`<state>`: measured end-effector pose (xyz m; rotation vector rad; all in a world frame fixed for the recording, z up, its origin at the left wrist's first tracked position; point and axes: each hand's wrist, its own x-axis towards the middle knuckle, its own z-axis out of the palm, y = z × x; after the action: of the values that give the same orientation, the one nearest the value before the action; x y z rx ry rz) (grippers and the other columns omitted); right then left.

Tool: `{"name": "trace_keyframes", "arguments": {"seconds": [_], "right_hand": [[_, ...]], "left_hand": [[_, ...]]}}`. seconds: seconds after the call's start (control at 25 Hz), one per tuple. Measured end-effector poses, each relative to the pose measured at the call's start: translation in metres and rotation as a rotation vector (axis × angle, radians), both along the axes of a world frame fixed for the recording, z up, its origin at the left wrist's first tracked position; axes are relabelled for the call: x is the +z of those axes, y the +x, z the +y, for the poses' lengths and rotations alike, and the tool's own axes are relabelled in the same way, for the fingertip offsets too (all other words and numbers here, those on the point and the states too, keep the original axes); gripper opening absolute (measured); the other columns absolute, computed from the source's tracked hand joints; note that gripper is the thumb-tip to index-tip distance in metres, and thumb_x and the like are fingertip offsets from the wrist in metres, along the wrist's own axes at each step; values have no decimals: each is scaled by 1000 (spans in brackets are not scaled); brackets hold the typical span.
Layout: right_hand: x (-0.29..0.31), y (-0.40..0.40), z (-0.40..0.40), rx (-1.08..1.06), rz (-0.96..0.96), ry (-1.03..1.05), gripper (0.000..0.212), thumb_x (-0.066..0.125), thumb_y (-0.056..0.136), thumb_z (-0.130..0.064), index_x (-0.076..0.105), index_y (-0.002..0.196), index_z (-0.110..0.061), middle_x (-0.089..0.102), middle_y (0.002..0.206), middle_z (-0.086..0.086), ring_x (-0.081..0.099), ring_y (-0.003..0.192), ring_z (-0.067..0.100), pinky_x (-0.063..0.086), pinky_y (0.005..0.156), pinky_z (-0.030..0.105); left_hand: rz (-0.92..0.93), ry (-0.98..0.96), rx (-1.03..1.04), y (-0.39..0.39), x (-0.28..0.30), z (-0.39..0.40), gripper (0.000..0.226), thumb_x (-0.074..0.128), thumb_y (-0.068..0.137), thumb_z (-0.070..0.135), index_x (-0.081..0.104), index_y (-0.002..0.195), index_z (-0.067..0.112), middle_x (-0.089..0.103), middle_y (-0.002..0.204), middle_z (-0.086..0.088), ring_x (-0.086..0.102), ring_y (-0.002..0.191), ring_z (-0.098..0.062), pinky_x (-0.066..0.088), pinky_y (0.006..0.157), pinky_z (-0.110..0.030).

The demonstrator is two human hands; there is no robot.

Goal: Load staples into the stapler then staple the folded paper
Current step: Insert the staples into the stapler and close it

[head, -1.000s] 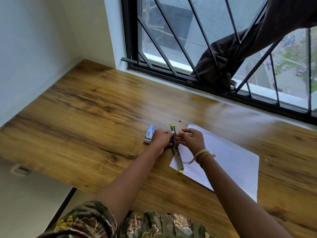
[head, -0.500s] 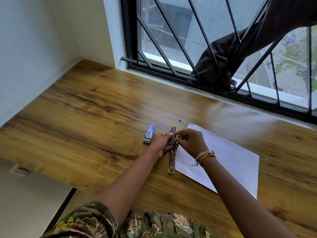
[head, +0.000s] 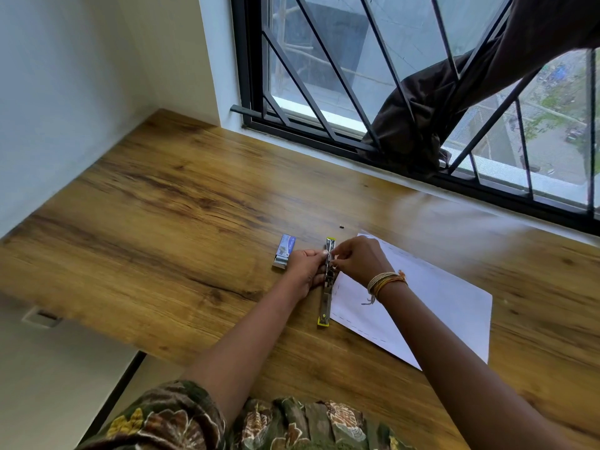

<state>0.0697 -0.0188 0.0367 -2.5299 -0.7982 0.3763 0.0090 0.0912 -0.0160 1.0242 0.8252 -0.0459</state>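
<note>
A small stapler (head: 325, 303) lies opened out flat on the wooden desk (head: 162, 228), a long metal strip with yellow ends. My left hand (head: 306, 271) grips its left side near the middle. My right hand (head: 358, 261) pinches at the stapler's channel from the right, fingertips closed on something too small to make out. The white folded paper (head: 431, 303) lies flat to the right, partly under my right wrist. A blue staple box (head: 285, 250) sits just left of my left hand, its tray slid partly out.
A tiny dark bit (head: 341, 226) lies on the desk behind the stapler. The barred window (head: 373, 92) with a dark cloth (head: 422, 118) hanging through it runs along the desk's far edge. The desk's left front edge (head: 97, 332) drops to the floor.
The stapler has swung from a slant across the paper's edge to lying straight, left of the paper. My right fingers have moved onto its upper channel.
</note>
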Motion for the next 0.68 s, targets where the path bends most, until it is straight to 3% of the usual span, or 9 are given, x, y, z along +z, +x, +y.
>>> {"name": "trace_keyframes", "arguments": {"seconds": [0.44,0.68], "right_hand": [[0,1,8,-13,-18,-71,17,69,70,-9,79,83,-13,76,80,8,68,67,19,60,69,33],[0,5,17,-3,-51,-215,15,67,72,-9,78,82,-9,74,77,12,68,67,24,60,67,35]], "left_hand": [[-3,15,-15,1,-6,1,11,59,92,10,63,83,7,61,70,-11,56,61,-20,45,44,-22],[1,33,-16,1,-7,1,8,61,91,11,64,84,7,62,68,-9,57,63,-20,45,43,-21]]}}
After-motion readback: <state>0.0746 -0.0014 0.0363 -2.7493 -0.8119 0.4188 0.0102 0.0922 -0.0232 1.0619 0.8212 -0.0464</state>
